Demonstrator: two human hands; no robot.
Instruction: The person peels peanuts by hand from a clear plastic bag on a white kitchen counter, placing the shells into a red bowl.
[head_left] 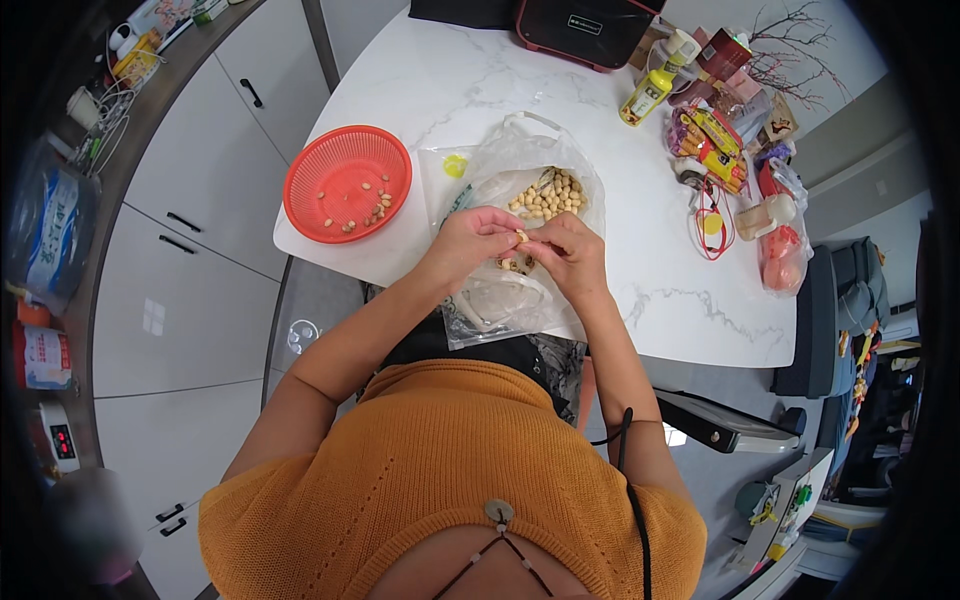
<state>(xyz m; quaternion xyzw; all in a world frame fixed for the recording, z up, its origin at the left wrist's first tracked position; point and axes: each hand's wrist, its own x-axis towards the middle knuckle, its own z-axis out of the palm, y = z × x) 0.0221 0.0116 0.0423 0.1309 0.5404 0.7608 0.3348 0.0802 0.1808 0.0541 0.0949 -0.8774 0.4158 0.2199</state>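
Observation:
My left hand (468,245) and my right hand (575,258) meet over the clear plastic bag (497,308), which lies spread on the table near its front edge. The fingertips of both hands pinch a small pale peanut (521,236) between them. Just beyond my hands, a pile of unshelled peanuts (552,196) rests on the bag. Below my fingers are a few shell pieces (513,265), partly hidden. To the left stands a round red plastic colander (335,160). Several shelled peanuts (379,211) are scattered on its bottom.
The white marble-patterned table (670,270) curves around me. A yellow bottle (648,95) and a dark red-trimmed appliance (583,32) stand at the back. Snack packages (712,145), a red cord (712,240) and a bag of red fruit (782,255) lie along the right.

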